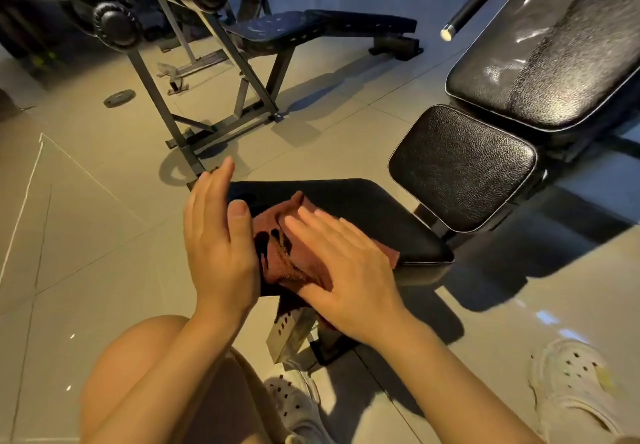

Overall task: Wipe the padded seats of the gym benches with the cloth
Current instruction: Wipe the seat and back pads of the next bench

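Note:
A low black padded seat [363, 208] lies in front of me. A reddish-brown cloth [277, 256] is spread on its near left part. My right hand [343, 267] presses flat on the cloth with straight fingers. My left hand [216, 235] stands edge-on at the pad's left side, fingers straight, thumb up against the cloth's edge. Behind the seat are a second black padded seat [460, 166] and its long inclined back pad [547, 62], which shines with wet streaks.
Another bench [287, 29] with a steel frame [207, 97] stands at the back left, with a small weight plate [119, 98] on the tiled floor beside it. A dark bar end [446, 34] juts in above. My knees and white clogs [575, 388] are at the bottom.

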`<state>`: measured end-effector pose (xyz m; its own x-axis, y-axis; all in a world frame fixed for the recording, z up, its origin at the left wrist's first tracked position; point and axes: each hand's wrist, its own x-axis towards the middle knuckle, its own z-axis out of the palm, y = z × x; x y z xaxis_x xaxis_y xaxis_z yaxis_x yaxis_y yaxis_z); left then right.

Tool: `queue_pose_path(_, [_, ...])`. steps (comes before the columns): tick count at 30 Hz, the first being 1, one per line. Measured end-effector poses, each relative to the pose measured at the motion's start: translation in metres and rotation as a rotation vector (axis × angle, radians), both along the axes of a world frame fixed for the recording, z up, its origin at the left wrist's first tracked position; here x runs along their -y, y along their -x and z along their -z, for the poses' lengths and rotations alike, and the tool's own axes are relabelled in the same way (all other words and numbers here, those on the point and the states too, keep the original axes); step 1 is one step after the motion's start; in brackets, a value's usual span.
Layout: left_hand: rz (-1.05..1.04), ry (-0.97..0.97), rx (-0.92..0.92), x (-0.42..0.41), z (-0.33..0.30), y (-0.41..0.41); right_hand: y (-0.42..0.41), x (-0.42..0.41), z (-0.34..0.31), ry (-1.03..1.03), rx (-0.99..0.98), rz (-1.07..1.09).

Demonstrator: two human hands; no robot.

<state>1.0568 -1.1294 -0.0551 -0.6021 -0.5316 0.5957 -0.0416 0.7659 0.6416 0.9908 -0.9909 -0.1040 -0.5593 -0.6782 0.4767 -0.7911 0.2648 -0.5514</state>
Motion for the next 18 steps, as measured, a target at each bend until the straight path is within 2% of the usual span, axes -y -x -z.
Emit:
queue_pose_path(2, [0.015,0.069,0.008,-0.001,-0.002,-0.001,-0.006,-0.001,0.014,0.150,0.000,0.067])
queue_pose_path(5, [-0.060,0.153,0.033,-0.003,-0.004,-0.003,0.001,-0.034,0.046,0.275,0.157,0.265])
queue_pose_path(7, [-0.103,0.288,0.093,-0.011,-0.004,-0.003,0.012,-0.064,0.067,0.237,0.343,0.487])
queue_pose_path(9, [-0.119,0.541,0.151,-0.021,-0.001,-0.001,0.026,-0.090,0.076,0.254,0.665,0.633])
queue_pose_path(11, [-0.131,0.724,0.164,-0.027,0.002,0.004,0.036,-0.107,0.068,0.434,0.917,0.757])
queue_pose_path(12, [-0.140,0.764,0.159,-0.028,0.003,0.006,0.040,-0.113,0.059,0.536,0.962,0.800])
queue_pose_path(13, [-0.151,0.783,0.146,-0.028,0.004,0.007,0.043,-0.117,0.048,0.619,0.950,0.827])
queue_pose_path(15, [-0.164,0.790,0.114,-0.029,0.005,0.009,0.053,-0.125,0.020,0.658,0.708,0.822])
queue_pose_path(17, [-0.168,0.789,0.097,-0.030,0.006,0.009,0.077,-0.130,-0.001,0.422,0.271,0.800])
queue_pose_path(18, [-0.174,0.787,0.091,-0.030,0.006,0.010,0.097,-0.131,-0.009,0.195,0.069,0.767])
